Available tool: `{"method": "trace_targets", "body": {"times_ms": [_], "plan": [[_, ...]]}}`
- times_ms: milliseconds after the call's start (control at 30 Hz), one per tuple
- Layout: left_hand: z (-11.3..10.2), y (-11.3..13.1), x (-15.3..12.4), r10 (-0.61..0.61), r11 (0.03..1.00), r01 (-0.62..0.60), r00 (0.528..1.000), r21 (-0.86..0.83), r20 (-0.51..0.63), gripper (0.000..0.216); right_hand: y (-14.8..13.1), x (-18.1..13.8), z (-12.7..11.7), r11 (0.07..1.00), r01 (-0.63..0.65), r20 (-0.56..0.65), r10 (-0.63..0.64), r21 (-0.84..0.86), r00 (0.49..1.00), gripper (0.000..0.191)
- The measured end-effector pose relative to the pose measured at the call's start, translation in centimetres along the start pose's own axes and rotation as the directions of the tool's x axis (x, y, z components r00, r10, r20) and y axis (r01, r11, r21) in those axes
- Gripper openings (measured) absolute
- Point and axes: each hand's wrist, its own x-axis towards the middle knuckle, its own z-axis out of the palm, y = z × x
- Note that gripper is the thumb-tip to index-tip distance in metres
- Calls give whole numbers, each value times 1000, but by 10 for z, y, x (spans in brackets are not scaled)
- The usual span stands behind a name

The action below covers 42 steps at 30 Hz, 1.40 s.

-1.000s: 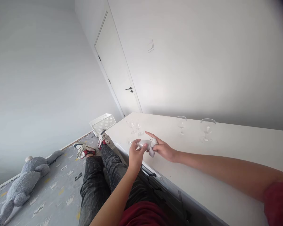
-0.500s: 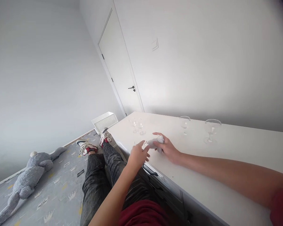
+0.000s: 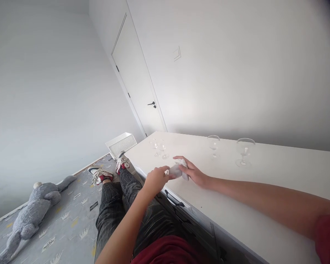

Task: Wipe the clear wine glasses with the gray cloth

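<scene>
Over the front edge of the white cabinet top, my right hand (image 3: pixel 191 171) is closed around a bunched light grey and white cloth (image 3: pixel 176 171). The cloth is wrapped about a small clear piece that looks like part of a glass (image 3: pixel 167 171); most of it is hidden. My left hand (image 3: pixel 157 179) pinches this piece at the left end of the cloth, fingers bent and close to the right hand. Beyond the hands stand two small stemmed glasses (image 3: pixel 161 147). Further right are a stemmed glass (image 3: pixel 213 143) and a larger stemmed glass (image 3: pixel 245 150).
The white cabinet top (image 3: pixel 236 194) runs along the wall, with dark drawer handles (image 3: pixel 174 200) on its front. A white perforated basket (image 3: pixel 122 143) stands past its far end. On the left, a grey plush toy (image 3: pixel 35 209) lies on a patterned grey mat (image 3: pixel 79 220), near my outstretched legs.
My left hand has moved in and closed at the left end of the cloth; its fingers were more spread before. My right hand keeps hold of the cloth. The view has shifted slightly.
</scene>
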Motion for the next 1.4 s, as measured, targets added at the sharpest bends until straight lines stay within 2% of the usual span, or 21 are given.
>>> {"method": "trace_targets", "body": {"times_ms": [67,133,200,267,333,400,467,533,633,700,733,800,867,933,967,1033,1133,1233,1300,1333,1400], "plan": [[-15,-7,-1,9,949,68,971,-308,241,59,-1,-5,-2,986,85,100,-71,-145,992,58],[-23,-10,-3,37,892,124,939,-435,343,67,1,-8,-2,975,132,179,-99,-181,979,62],[-23,-8,-5,14,934,77,967,-348,254,63,4,-5,-2,986,86,186,-58,-141,981,60],[-15,-2,-7,30,997,-27,999,-74,40,49,7,1,-3,999,-32,120,31,9,992,55],[-4,5,-7,118,975,-92,985,202,-123,34,9,7,-4,967,-134,46,127,216,991,51],[6,7,-6,164,947,-107,971,303,-172,30,9,10,-5,932,-167,25,168,322,986,49],[13,3,-3,122,975,-87,979,206,-162,30,10,11,-6,949,-153,22,153,277,988,49],[16,-7,0,33,999,-35,996,-26,-82,46,11,11,-6,978,-107,-28,114,179,993,52],[18,-23,3,-100,942,97,995,-322,5,63,14,11,-9,1000,-13,-253,14,5,967,58],[19,-29,2,-152,913,119,987,-391,-53,50,13,12,-12,986,57,-397,-115,-157,911,58],[20,-30,1,-154,915,106,984,-390,-94,38,13,11,-12,963,89,-422,-192,-253,886,56],[23,-27,-2,-122,953,71,980,-294,-159,29,11,9,-12,871,181,-336,-357,-456,872,47],[27,-20,-6,-72,996,62,981,-61,-181,24,10,6,-10,708,332,-36,-450,-624,892,39],[31,-12,-9,4,976,30,987,213,-158,17,10,3,-6,537,502,303,-418,-678,856,36],[32,-9,-10,54,946,-8,990,325,-132,19,10,2,-5,477,561,412,-386,-676,825,36],[33,-6,-10,175,878,-115,981,465,-86,25,11,1,-2,420,597,474,-366,-684,801,41],[33,-8,-10,341,805,-257,938,535,-62,25,9,1,1,464,515,342,-408,-721,846,46],[34,-15,-11,457,770,-358,887,529,-66,28,6,5,3,623,358,149,-362,-696,920,22],[37,-20,-12,491,772,-394,868,499,-75,28,5,10,3,805,164,-8,-206,-570,979,22],[40,-23,-13,492,786,-399,866,473,-87,29,5,13,2,897,40,-89,-89,-441,992,25],[46,-26,-14,461,845,-376,873,380,-160,28,5,19,1,979,-192,-170,178,-69,969,25]]}}
